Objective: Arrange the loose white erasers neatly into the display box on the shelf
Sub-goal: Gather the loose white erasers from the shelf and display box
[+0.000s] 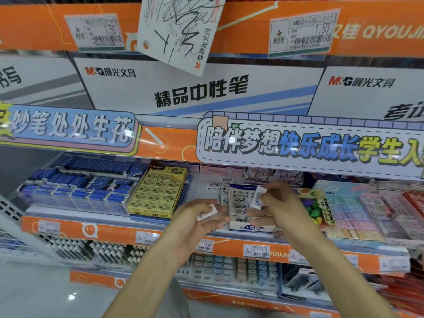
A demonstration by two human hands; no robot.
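A: Nearest the camera: two bare forearms reaching up to the middle shelf [160,222]. Left hand [195,222], palm up, fingers curled round one white eraser [207,212] lying across the fingertips.

B: Right hand?

A: Right hand [278,203] pinches a second eraser [258,198] between thumb and forefinger, tilted on end, over the display box [251,227]. Remaining fingers loosely spread.

B: Box location and contents?

A: Box sits on the shelf, between the yellow 2B box [158,193] on its left and a tray of coloured toys [315,207] on its right. White erasers already lie flat in a column inside; count unclear, blurred.

B: Any loose ones?

A: Yes. Several loose erasers [218,188] on the shelf just left of and behind the box, some upright, some leaning against its side.

B: Further left?

A: Blue erasers [78,187] in a clear tray. Orange price strip [257,250] along the shelf edge below the box.
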